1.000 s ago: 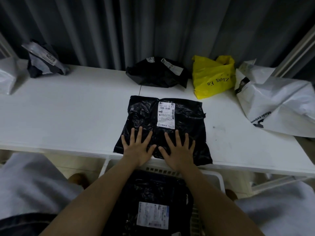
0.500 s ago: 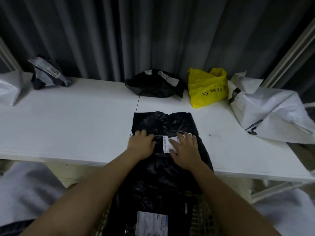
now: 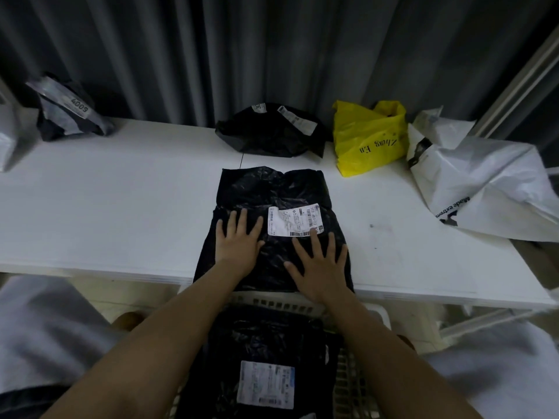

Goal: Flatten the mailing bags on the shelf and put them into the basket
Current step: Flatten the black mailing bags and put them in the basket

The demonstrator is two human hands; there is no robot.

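A black mailing bag (image 3: pixel 272 189) with a white label lies flat on the white shelf (image 3: pixel 121 207), its near edge at the shelf's front. My left hand (image 3: pixel 239 241) presses on its left part with straight fingers. My right hand (image 3: pixel 320 264) lies flat on its right part, fingertips touching the label. Below the shelf edge stands a white slatted basket (image 3: pixel 357 309) holding another black bag (image 3: pixel 260 343) with a label.
At the back of the shelf sit a crumpled black bag (image 3: pixel 269 131), a yellow bag (image 3: pixel 369 137), a large white bag (image 3: pixel 484 182) at right, a grey-black bag (image 3: pixel 69 113) at left and a white bag (image 3: pixel 6 143) at the far left edge. A grey curtain hangs behind.
The bag was slid toward me and partly over the shelf edge, then lies flat on the shelf again with its label turned. Both hands went from curled on it to spread flat.
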